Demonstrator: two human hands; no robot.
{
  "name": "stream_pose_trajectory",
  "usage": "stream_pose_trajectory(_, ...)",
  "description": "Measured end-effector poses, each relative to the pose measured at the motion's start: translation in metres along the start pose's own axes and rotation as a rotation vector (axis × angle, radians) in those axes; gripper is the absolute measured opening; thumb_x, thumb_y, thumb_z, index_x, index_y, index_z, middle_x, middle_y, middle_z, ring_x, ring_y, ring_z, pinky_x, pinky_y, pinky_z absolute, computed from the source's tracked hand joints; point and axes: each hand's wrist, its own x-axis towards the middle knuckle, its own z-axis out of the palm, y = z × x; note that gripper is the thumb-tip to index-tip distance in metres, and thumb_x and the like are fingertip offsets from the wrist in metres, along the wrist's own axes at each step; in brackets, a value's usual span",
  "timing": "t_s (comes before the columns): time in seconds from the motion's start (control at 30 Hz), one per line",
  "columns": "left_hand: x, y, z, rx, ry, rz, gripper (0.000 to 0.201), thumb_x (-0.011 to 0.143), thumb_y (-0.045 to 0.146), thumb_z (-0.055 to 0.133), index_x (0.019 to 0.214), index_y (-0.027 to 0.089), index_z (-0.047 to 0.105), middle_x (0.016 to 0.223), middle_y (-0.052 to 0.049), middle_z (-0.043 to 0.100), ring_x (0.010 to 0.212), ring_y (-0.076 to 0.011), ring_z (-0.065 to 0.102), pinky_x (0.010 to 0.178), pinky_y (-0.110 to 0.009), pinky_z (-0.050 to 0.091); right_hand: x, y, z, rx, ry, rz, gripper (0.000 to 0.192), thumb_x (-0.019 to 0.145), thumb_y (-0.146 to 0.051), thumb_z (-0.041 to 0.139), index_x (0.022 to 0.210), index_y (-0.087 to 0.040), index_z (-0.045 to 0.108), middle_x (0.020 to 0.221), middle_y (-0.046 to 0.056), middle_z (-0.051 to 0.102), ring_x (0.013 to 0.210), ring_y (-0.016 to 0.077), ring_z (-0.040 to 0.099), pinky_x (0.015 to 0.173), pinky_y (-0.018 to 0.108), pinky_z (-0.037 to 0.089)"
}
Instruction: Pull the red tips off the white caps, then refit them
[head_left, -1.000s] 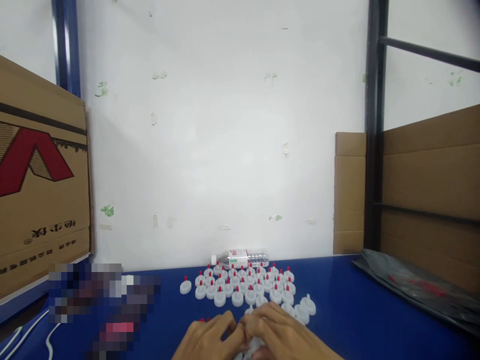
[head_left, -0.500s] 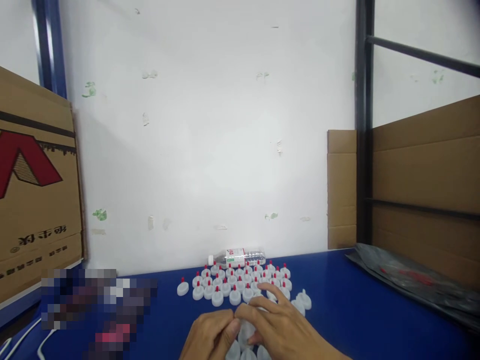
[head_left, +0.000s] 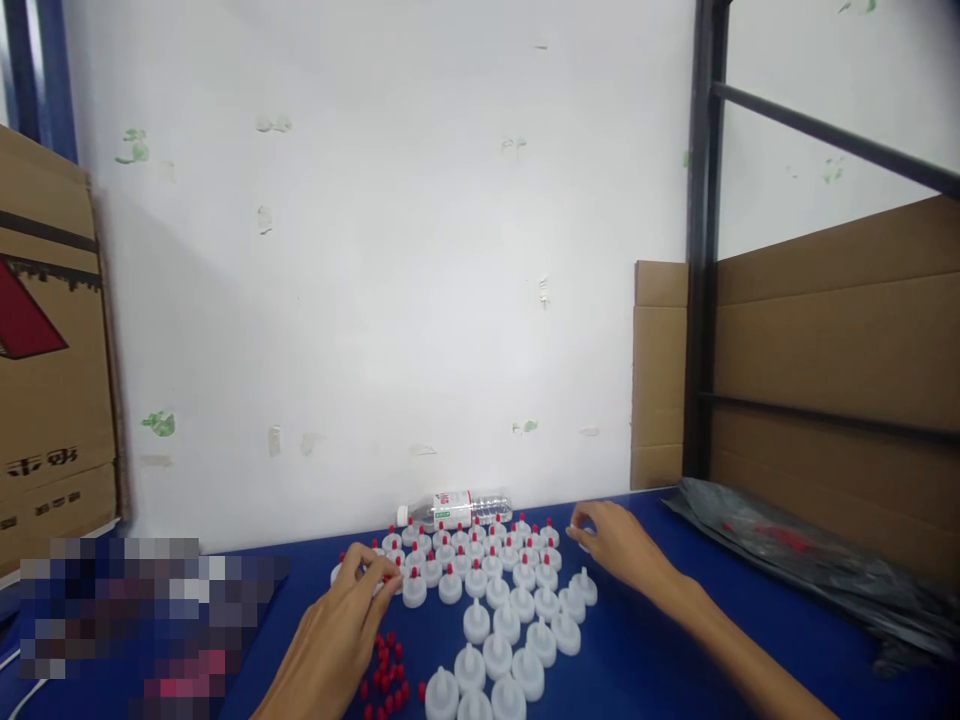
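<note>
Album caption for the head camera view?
Left hand amid white caps, many red-tipped, right hand beside them, over a blue table.

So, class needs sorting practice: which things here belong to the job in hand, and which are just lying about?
Seem to belong:
red-tipped white caps, beside the left hand
untipped white caps
loose red tips

Apparently just about:
clear bottle
dark plastic bag
printed cardboard box

Head view, facing wall [head_left: 405, 250], above table [head_left: 622, 650]
</note>
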Motion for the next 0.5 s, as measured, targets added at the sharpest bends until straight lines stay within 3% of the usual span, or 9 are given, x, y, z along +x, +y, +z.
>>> stream_pose_trajectory(0.1, 0.003, -0.011, 0.004, 0.073, -0.076, -0.014, 0.035, 0.103, 0.035, 0.028, 0.098, 0.026, 0.062, 0.106, -0.004, 0.059, 0.088, -0.0199, 0.068, 0.078, -0.031, 0.051, -0.001, -0.001, 0.007, 0.023, -0.043, 0.023, 0.014, 0.091, -0.025, 0.061, 0.087, -0.019, 0.073, 0.093, 0.009, 0.074, 0.089, 0.0254, 0.069, 0.072, 0.030, 0.043)
stream_pose_trajectory(0.23, 0.003, -0.018, 0.009, 0.137, -0.168, -0.054, 0.038, 0.101, 0.027, 0.026, 0.102, 0.025, 0.064, 0.108, -0.006, 0.061, 0.085, -0.0197, 0.069, 0.084, -0.033, 0.051, -0.001, -0.004, 0.006, 0.094, -0.125, 0.018, 0.010, 0.088, -0.024, 0.065, 0.085, -0.021, 0.074, 0.076, 0.003, 0.074, 0.071, 0.0200, 0.069, 0.061, 0.026, 0.039)
stream_pose_trajectory(0.3, 0.003, -0.019, 0.010, 0.165, -0.200, -0.061, 0.039, 0.101, 0.025, 0.025, 0.104, 0.024, 0.064, 0.111, -0.007, 0.062, 0.090, -0.0208, 0.069, 0.088, -0.034, 0.050, -0.001, -0.006, 0.005, 0.125, -0.131, 0.003, 0.018, 0.093, -0.031, 0.061, 0.085, -0.021, 0.073, 0.074, 0.004, 0.074, 0.069, 0.0210, 0.069, 0.061, 0.027, 0.040)
stream_pose_trajectory(0.37, 0.004, -0.018, 0.008, 0.194, -0.218, -0.067, 0.040, 0.102, 0.027, 0.026, 0.103, 0.023, 0.065, 0.110, -0.008, 0.063, 0.094, -0.0220, 0.069, 0.090, -0.035, 0.049, -0.001, -0.008, 0.005, 0.146, -0.105, -0.019, 0.035, 0.101, -0.042, 0.049, 0.087, -0.020, 0.072, 0.077, 0.007, 0.075, 0.075, 0.0246, 0.070, 0.067, 0.031, 0.044)
stream_pose_trajectory(0.5, 0.005, -0.016, 0.003, 0.246, -0.215, -0.102, 0.034, 0.102, 0.027, 0.033, 0.106, 0.024, 0.066, 0.111, -0.007, 0.067, 0.099, -0.0232, 0.069, 0.090, -0.034, 0.047, 0.000, -0.009, 0.010, 0.209, -0.085, -0.092, 0.054, 0.107, -0.051, 0.026, 0.101, -0.021, 0.071, 0.105, 0.011, 0.076, 0.107, 0.0294, 0.067, 0.093, 0.038, 0.045)
